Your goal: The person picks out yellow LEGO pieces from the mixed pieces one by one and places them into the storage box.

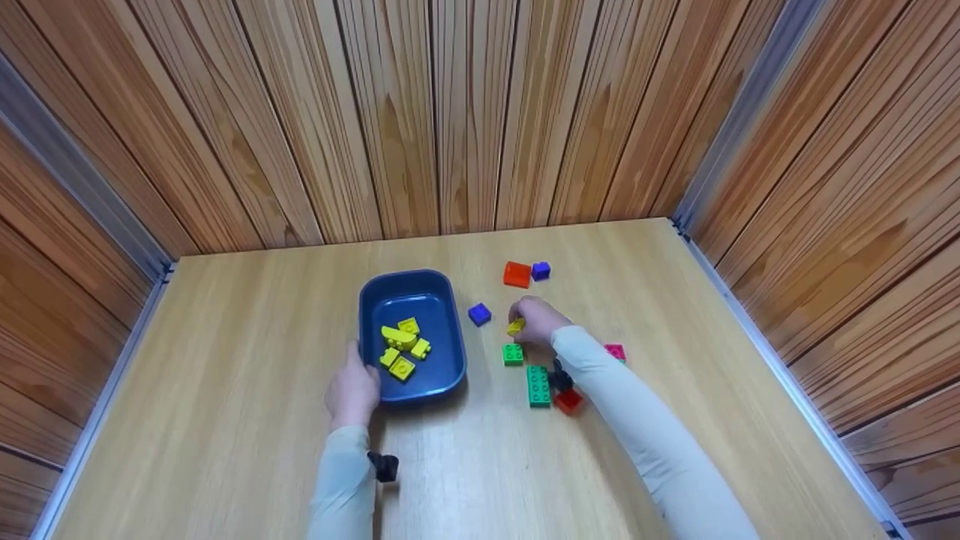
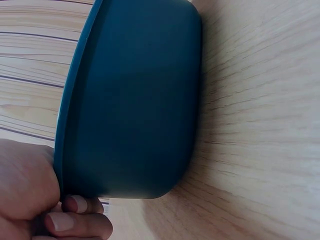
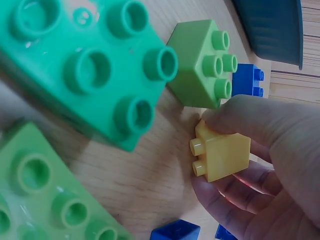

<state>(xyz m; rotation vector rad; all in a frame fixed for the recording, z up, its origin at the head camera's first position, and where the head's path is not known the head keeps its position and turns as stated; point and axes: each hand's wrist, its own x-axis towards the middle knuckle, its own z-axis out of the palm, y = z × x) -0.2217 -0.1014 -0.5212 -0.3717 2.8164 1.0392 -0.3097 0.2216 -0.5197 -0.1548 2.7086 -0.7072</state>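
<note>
My left hand (image 1: 352,390) holds the near left side of a dark blue plastic tub (image 1: 459,360). In the left wrist view, its thumb side lies over the rim of the tub (image 2: 135,100) and its fingers (image 2: 82,222) curl below. Inside the tub lie several yellow toy bricks (image 1: 402,368). Right of the tub, my right hand (image 1: 538,319) pinches a yellow toy brick (image 3: 225,152) between thumb and fingers, its two studs facing left in the right wrist view. Just in front of this hand sits a small green brick (image 1: 513,355).
A blue brick (image 1: 480,314) lies between tub and right hand. Behind that hand are a red brick (image 1: 517,274) and another blue brick (image 1: 541,271). Nearer are a long green brick (image 1: 538,386), a red brick (image 1: 568,401) and a pink brick (image 1: 616,352). Wooden walls (image 1: 450,112) border the table.
</note>
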